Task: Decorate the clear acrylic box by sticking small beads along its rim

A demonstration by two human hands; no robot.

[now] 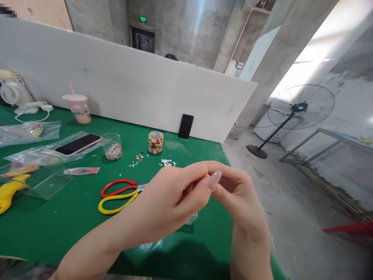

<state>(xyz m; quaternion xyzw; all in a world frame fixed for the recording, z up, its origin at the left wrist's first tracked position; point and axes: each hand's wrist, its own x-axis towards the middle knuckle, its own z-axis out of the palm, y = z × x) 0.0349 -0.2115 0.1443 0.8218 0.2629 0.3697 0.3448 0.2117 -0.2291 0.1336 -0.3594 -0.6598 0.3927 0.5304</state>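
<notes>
My left hand (177, 198) and my right hand (244, 198) meet above the table's front right part, thumbs and fingers pinched together. Whatever lies between the fingertips is mostly hidden; only a tiny pale speck shows. Partly behind my left forearm lie scissors (119, 193) with one red and one yellow handle. Beneath the hands, a clear plastic piece (192, 219) peeks out. Beyond them stands a small cup covered in coloured mosaic tiles (155, 142). White tile bits (168, 162) and scattered coloured tiles (139, 158) lie in front of it. A clear cup (112, 147) holds many small pieces.
A white partition (140, 85) borders the green table (72, 229); a black phone (185, 126) leans on it. To the left are another phone (78, 144), a small tube (83, 171), a clear acrylic stand (51, 186), a yellow tool (11, 192) and a pink drink cup (80, 109).
</notes>
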